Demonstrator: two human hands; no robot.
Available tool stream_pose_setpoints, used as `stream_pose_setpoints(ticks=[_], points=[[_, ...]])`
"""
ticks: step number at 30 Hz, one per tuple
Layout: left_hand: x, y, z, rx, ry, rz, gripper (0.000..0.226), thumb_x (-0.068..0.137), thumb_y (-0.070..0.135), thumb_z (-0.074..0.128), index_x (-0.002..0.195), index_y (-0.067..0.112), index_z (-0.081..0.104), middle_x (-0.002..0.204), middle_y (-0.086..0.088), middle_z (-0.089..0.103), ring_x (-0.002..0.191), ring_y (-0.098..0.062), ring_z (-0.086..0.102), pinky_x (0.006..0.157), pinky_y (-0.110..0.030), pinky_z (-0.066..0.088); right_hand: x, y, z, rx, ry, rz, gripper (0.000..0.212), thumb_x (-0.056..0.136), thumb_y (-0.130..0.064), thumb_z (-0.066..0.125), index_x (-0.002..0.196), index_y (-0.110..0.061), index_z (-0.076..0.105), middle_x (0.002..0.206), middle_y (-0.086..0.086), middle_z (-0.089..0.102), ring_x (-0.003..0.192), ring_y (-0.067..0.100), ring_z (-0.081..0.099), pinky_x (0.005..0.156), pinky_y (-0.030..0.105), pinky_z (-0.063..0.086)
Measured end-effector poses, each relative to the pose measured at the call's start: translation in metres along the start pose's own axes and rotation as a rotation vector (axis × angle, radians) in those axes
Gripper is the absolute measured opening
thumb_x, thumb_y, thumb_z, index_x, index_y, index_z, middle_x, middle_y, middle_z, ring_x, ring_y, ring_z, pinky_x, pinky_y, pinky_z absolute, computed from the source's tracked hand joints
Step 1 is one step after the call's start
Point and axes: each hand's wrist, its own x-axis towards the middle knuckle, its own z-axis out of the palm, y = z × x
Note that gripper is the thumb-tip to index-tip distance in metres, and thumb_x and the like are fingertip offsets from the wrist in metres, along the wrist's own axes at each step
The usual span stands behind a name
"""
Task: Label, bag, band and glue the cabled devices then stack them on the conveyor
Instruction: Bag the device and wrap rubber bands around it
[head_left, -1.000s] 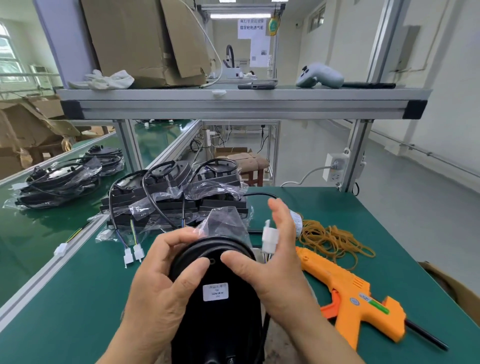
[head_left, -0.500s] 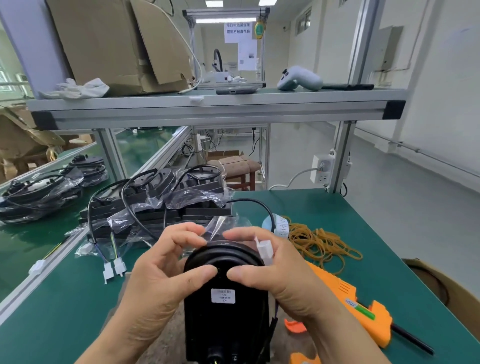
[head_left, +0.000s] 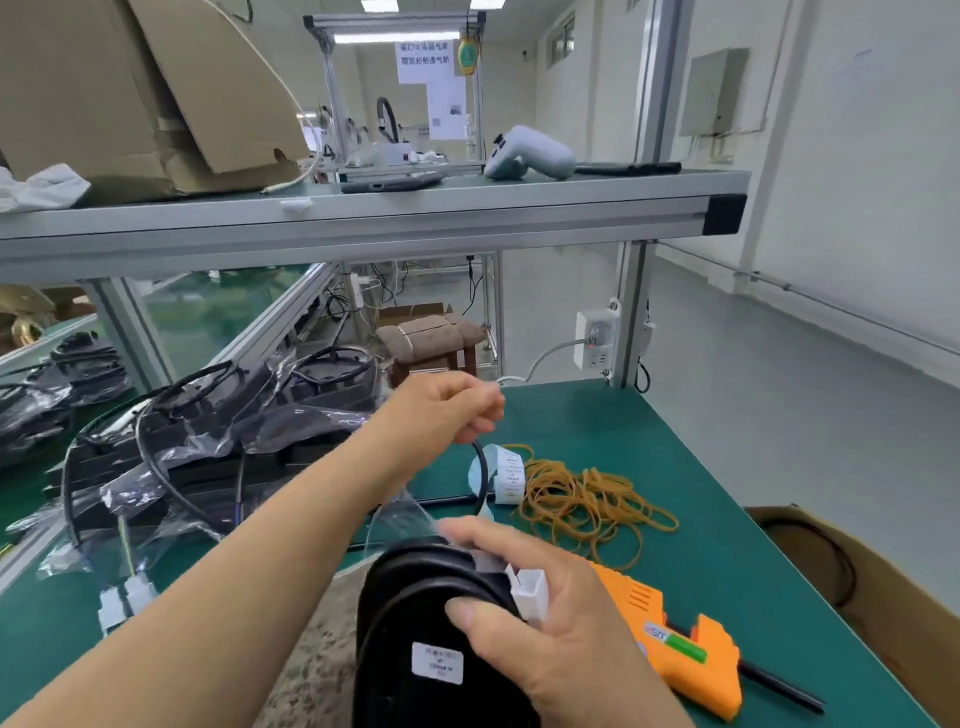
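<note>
A white paper sign (head_left: 427, 62) hangs on the far aluminium frame. It carries two lines of blue Chinese characters, too blurred from here to read. Just below it a second sheet (head_left: 447, 106) has small print that is too fine to make out. The orange glue gun (head_left: 641, 603) has a sticker beside a green patch, with pale letters that may be "SD". The white label (head_left: 437, 662) on the black device (head_left: 415, 613) bears a few lines of tiny grey print, none legible. The label roll (head_left: 506, 475) on the green table shows rows of printed text, also unreadable.
</note>
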Motion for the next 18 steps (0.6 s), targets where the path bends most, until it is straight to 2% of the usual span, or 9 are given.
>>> stream_pose_setpoints(ticks=[2,4,6,8,10,13,15,18], points=[[0.024,-0.010,0.018,0.155,-0.186,-0.041,0.017,0.095,0.025,0.062,0.100,0.013,0.073,0.092,0.000,0.075,0.083,-0.007,0.067,0.081,-0.024,0.055,-0.003,0.001,-0.004,-0.038,-0.010,-0.009,0.040,0.078,-0.025,0.069,0.109,-0.051,0.069,0.108,-0.016,0.073,0.101,0.003,0.069,0.087,0.012,0.049],[0.042,-0.023,0.035,0.467,-0.316,0.037,0.014,0.092,0.025,0.066,0.103,0.020,0.073,0.092,0.006,0.073,0.086,-0.005,0.066,0.081,-0.022,0.052,-0.004,0.001,-0.006,-0.053,-0.028,-0.007,0.041,0.077,-0.027,0.068,0.111,-0.050,0.068,0.108,-0.014,0.073,0.101,0.004,0.069,0.091,0.017,0.051],[0.054,-0.036,0.051,0.742,-0.424,0.139,0.016,0.090,0.024,0.068,0.105,0.022,0.073,0.099,0.005,0.072,0.092,-0.009,0.065,0.081,-0.022,0.049,-0.005,0.003,-0.006,-0.081,-0.009,-0.013,0.044,0.074,-0.030,0.070,0.111,-0.053,0.067,0.106,-0.015,0.073,0.098,0.002,0.068,0.088,0.014,0.047],[0.061,-0.050,0.066,0.999,-0.493,0.234,0.016,0.088,0.023,0.068,0.102,0.018,0.073,0.100,-0.001,0.071,0.093,-0.020,0.063,0.078,-0.028,0.049,-0.005,0.006,-0.006,-0.125,0.019,-0.020,0.045,0.071,-0.036,0.072,0.110,-0.057,0.066,0.105,-0.017,0.071,0.099,0.001,0.066,0.088,0.011,0.043],[0.064,-0.061,0.075,1.197,-0.482,0.303,0.014,0.085,0.026,0.069,0.096,0.018,0.073,0.098,-0.004,0.068,0.090,-0.025,0.061,0.071,-0.033,0.049,-0.005,0.007,-0.006,-0.120,0.018,-0.017,0.044,0.070,-0.039,0.074,0.109,-0.058,0.065,0.106,-0.016,0.070,0.102,0.002,0.064,0.092,0.012,0.043],[0.064,-0.069,0.076,1.281,-0.424,0.455,0.018,0.082,0.032,0.068,0.091,0.016,0.070,0.100,-0.003,0.057,0.092,-0.023,0.052,0.067,-0.033,0.038,-0.003,0.008,-0.008,-0.098,0.025,-0.013,0.044,0.072,-0.036,0.074,0.109,-0.058,0.065,0.104,-0.021,0.071,0.098,-0.001,0.065,0.087,0.008,0.041],[0.063,-0.072,0.074,1.221,-0.346,0.605,0.023,0.081,0.035,0.066,0.095,0.017,0.064,0.099,-0.002,0.050,0.090,-0.020,0.045,0.068,-0.034,0.033,-0.002,0.008,-0.008,-0.094,0.021,-0.007,0.045,0.073,-0.034,0.073,0.110,-0.057,0.064,0.104,-0.021,0.071,0.097,-0.001,0.066,0.087,0.010,0.042],[0.060,-0.070,0.074,1.021,-0.216,0.681,0.027,0.080,0.035,0.068,0.100,0.019,0.063,0.099,-0.001,0.052,0.090,-0.020,0.046,0.073,-0.036,0.041,-0.001,0.010,-0.006,-0.108,0.024,-0.014,0.044,0.072,-0.039,0.072,0.112,-0.056,0.064,0.105,-0.018,0.071,0.097,0.000,0.064,0.090,0.013,0.042]])
